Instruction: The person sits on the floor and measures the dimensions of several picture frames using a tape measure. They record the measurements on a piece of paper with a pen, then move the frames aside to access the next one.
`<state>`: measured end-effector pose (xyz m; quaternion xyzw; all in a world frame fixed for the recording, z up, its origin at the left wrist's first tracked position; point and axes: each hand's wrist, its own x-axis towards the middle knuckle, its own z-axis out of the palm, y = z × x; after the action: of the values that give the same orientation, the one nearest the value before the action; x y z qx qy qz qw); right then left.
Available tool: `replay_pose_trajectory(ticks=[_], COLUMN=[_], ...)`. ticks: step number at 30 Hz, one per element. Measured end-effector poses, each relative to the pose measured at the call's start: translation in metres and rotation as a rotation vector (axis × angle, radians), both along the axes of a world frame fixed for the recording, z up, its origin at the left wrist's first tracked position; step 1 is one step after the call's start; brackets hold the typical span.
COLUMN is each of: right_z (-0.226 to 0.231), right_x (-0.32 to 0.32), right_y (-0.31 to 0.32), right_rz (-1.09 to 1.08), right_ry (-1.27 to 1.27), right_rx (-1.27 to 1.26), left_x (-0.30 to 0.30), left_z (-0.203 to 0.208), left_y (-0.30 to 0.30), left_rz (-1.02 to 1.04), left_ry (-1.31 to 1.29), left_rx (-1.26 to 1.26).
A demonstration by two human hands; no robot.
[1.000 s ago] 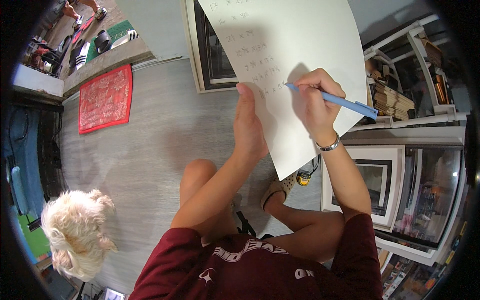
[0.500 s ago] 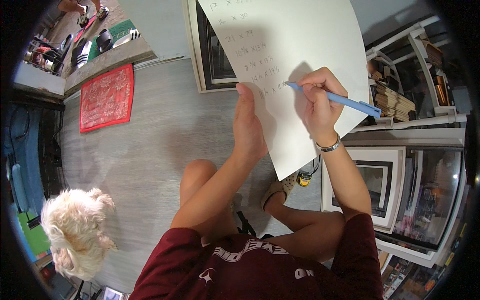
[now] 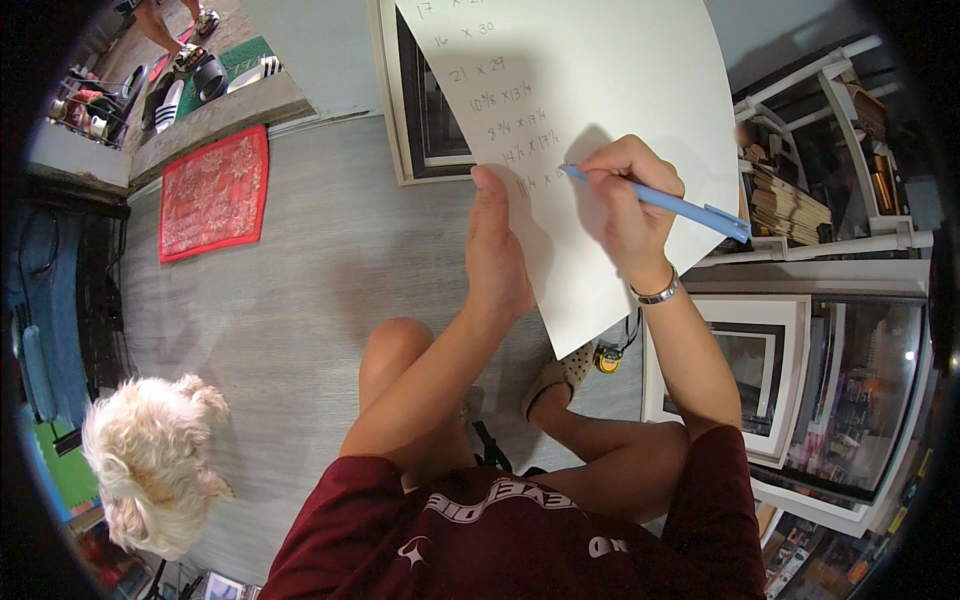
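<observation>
A large white sheet of paper (image 3: 650, 90), with rows of handwritten figures down its left part, spreads in front of me. My left hand (image 3: 497, 250) grips its lower left edge, the thumb along the rim and the other fingers out of sight beneath. My right hand (image 3: 635, 205) is closed round a light blue pen (image 3: 690, 208), whose tip touches the paper at the end of the lowest written row. A metal-banded watch (image 3: 657, 289) circles my right wrist.
Below the sheet, a yellow tape measure (image 3: 607, 358) lies by my clog (image 3: 556, 385). Framed pieces (image 3: 790, 380) and a white shelf (image 3: 850, 140) stand right. A dark frame (image 3: 410, 110) leans behind the paper. Left are a fluffy dog (image 3: 155, 460), a red mat (image 3: 214, 195) and a doorway with sandals.
My right hand and the pen have shifted slightly left along the lowest row. My left hand holds its place. In the doorway, another person's foot has moved toward the sandals.
</observation>
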<state>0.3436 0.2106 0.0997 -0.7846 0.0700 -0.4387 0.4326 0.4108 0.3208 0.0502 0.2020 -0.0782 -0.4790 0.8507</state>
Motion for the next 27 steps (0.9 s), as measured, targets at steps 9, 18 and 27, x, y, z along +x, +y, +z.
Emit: replay_pose_trajectory(ticks=[9, 18, 27], right_z=[0.003, 0.038, -0.262], right_x=[-0.007, -0.123, -0.370], right_y=[-0.015, -0.051, -0.023], right_rz=[0.211, -0.273, -0.606], right_ry=[-0.318, -0.155, 0.055], right_rx=[0.610, 0.064, 0.830], left_x=[0.008, 0.077, 0.110], left_z=[0.003, -0.002, -0.013], left_y=[0.001, 0.014, 0.022], left_rz=[0.019, 0.286, -0.092], left_ry=[-0.042, -1.006, -1.780], left_rx=[0.041, 0.516, 0.630])
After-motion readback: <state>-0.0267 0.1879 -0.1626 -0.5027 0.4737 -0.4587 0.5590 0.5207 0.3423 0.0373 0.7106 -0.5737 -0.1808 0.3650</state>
